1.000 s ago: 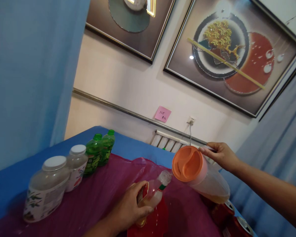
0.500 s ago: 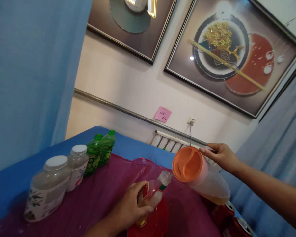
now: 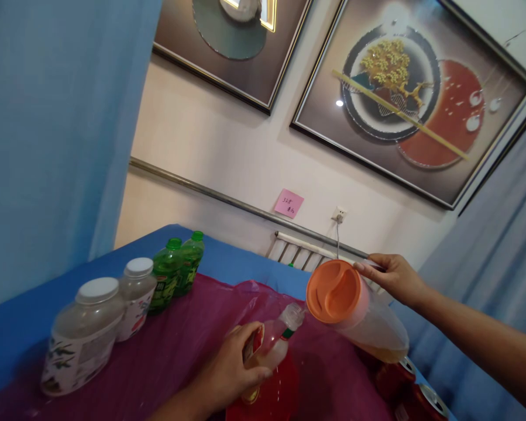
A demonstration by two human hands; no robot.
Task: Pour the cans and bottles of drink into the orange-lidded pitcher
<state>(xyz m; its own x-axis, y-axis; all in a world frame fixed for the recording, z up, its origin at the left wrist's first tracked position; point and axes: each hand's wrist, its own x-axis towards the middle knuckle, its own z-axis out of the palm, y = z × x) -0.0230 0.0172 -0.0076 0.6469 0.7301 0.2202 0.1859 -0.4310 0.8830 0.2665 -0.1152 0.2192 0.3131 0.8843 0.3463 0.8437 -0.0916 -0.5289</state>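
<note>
My left hand [image 3: 234, 365] is wrapped round a clear glass bottle [image 3: 271, 345] with a red label and a green neck band. The bottle leans to the right over a red dish or tray [image 3: 274, 394], only partly in view. Raised at the right, my right hand [image 3: 396, 278] grips the handle of a clear plastic pitcher [image 3: 372, 324] with an orange lid. The pitcher is tipped, its lid turned toward the bottle's mouth, and some pale brown liquid lies at its bottom end. Lid and bottle mouth are close together; whether liquid runs between them I cannot tell.
Two white-capped jars [image 3: 85, 336] and two green bottles [image 3: 166, 278] stand at the left. Red drink cans [image 3: 425, 400] are at the lower right, below the pitcher. A purple plastic sheet [image 3: 166, 362] covers part of the blue table [image 3: 227, 254]. Blue curtains [image 3: 61, 128] hang at both sides.
Both hands, the bottle and the pitcher hold almost the same positions. The view has shifted very slightly.
</note>
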